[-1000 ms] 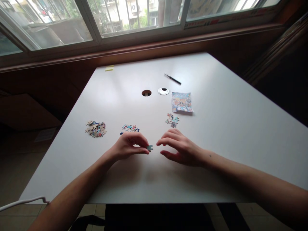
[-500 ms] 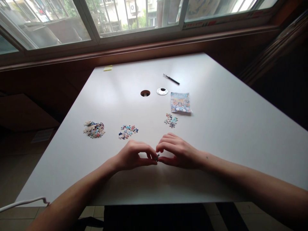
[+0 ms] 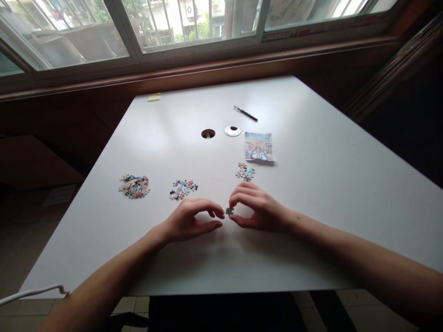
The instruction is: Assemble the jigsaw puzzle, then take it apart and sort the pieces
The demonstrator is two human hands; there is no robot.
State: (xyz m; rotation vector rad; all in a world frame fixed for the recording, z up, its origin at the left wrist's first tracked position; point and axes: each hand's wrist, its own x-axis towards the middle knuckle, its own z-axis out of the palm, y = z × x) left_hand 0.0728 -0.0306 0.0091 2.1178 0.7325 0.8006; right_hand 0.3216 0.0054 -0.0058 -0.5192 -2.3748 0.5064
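Note:
Between the thumb and fingers of my right hand point(image 3: 258, 207) is a small puzzle piece point(image 3: 229, 211), dark on the side that faces me. Just left of it, my left hand point(image 3: 194, 219) has its thumb and fingers apart with nothing between them. Beyond my right hand lies a small group of puzzle pieces point(image 3: 245, 171), partly behind the knuckles. A second, looser cluster of puzzle pieces point(image 3: 183, 189) is spread past my left hand. Farther left is a denser pile of puzzle pieces point(image 3: 134, 186), some with their plain backs up.
On the white table point(image 3: 294, 258) a printed picture sheet point(image 3: 259, 146) lies behind the right group. Beyond are a round metal cover point(image 3: 232, 131), a cable hole point(image 3: 208, 133), a black pen point(image 3: 245, 113) and yellow tape point(image 3: 154, 97). A white cable point(image 3: 38, 290) crosses the near left corner.
The puzzle piece, between both hands before, is now in my right hand only. My left fingers have opened away from it, and my right hand has risen slightly.

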